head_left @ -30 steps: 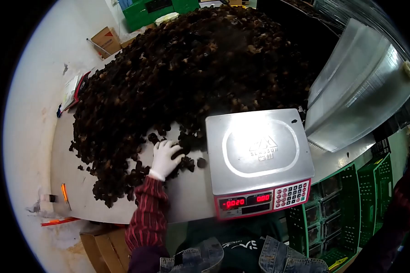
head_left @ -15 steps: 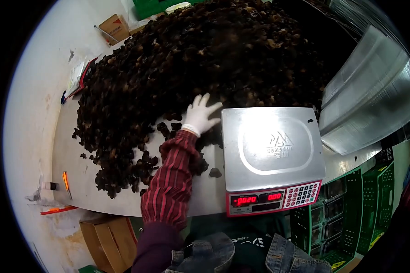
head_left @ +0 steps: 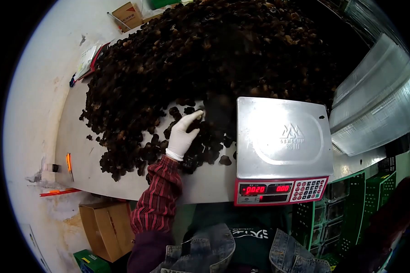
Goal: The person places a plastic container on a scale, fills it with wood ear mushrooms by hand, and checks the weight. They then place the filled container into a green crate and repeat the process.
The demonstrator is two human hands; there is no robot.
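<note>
My left hand (head_left: 181, 136), in a white glove, rests among loose dark wood ear mushrooms (head_left: 209, 152) at the front of a large heap (head_left: 200, 59). Its thumb and forefinger are apart, with nothing visible held between them; the other fingers are partly hidden. To its right stands a scale (head_left: 283, 141) with a bare metal plate, a small dark bit near its upper right corner, and red digits lit on the front panel. My right hand is out of view; only a dark, blurred sleeve (head_left: 394, 214) shows at the right edge.
Stacked clear plastic trays (head_left: 378, 100) lean right of the scale. Green crates (head_left: 355, 214) holding clear boxes stand below the table's right side. A cardboard box (head_left: 107, 227) sits below the front left edge. A clipboard with papers (head_left: 89, 63) lies by the wall.
My left hand has moved left and closer to me, from spread fingers near the scale's corner to a more curled pose among the loose mushrooms. The blurred right sleeve shows more. The view has shifted slightly.
</note>
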